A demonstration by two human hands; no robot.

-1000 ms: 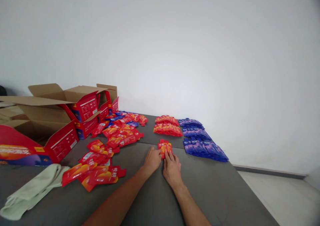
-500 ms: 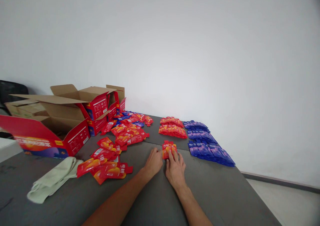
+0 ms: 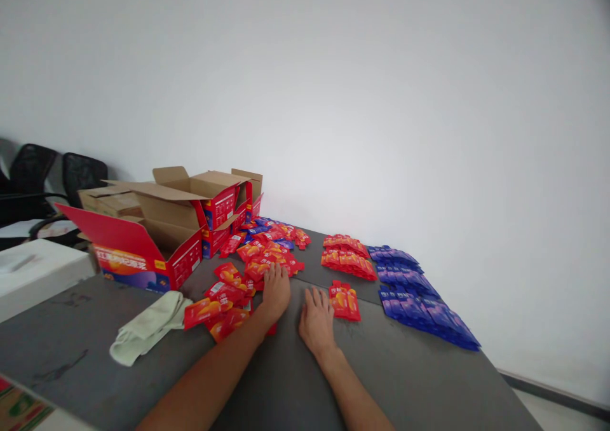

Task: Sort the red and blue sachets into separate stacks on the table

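My left hand (image 3: 276,294) reaches to the near edge of the loose pile of red pouches (image 3: 257,267), fingers stretched out over them; whether it presses on one is hard to see. My right hand (image 3: 317,320) lies on the dark table with its fingers extended and nothing in it. Just right of it, a small overlapping set of red pouches (image 3: 345,301) lies flat with spouts pointing away. Farther back are rows of overlapped red pouches (image 3: 347,262). To their right, purple-blue pouches (image 3: 419,310) form similar overlapping rows.
Open red cartons (image 3: 185,266) with raised flaps stand at the left. Pale green gloves or cloth (image 3: 150,327) lie in front of them. A white box (image 3: 42,272) and black chairs (image 3: 83,177) are at the far left. A white wall (image 3: 381,113) closes off the back.
My left hand has left the small red set and moved to the loose pile. My right hand has come off the set onto the table at its left. The view has turned left.
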